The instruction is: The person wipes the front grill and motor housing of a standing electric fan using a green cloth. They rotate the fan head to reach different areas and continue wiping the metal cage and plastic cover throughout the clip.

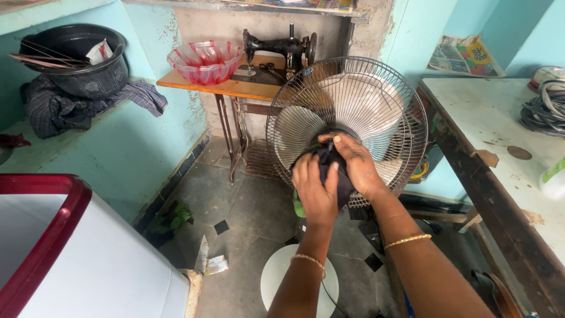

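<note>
Gripping a dark cloth (329, 168) over the fan (353, 112) motor, the left hand (316, 189) clenches it from below while the right hand (355, 168) presses it from above; apparently mid-wipe, needing steady pressure near the grille (376, 76).

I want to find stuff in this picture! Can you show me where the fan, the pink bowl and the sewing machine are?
fan (376, 100), head view, on the wire cage over the blades.
pink bowl (204, 61), head view, on its wavy side wall.
sewing machine (276, 46), head view, on its black body.
</note>
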